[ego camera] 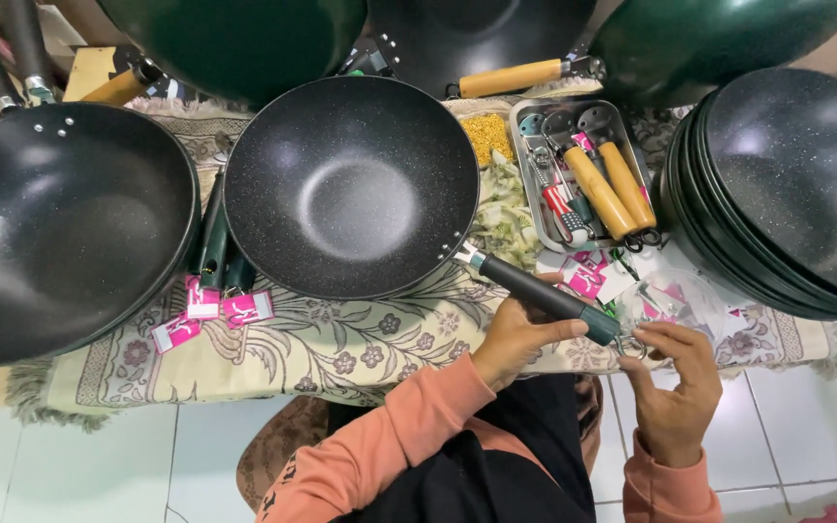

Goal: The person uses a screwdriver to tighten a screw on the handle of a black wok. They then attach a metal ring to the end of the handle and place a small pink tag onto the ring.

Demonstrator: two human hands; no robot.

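Observation:
A dark speckled wok (351,184) rests on a patterned cloth (322,339), its dark green handle (544,295) pointing toward me. My left hand (515,334) grips that handle from below, thumb along its side. My right hand (675,387) pinches a small metal ring (632,346) at the handle's end, fingers closed around it. Both arms wear orange sleeves.
Another black wok (60,223) sits left, a stack of woks (787,184) right, and more woks along the top. A metal tray (535,184) holds wooden handles and tools. Pink tags (210,310) and spare green handles lie on the cloth. White floor tiles are below.

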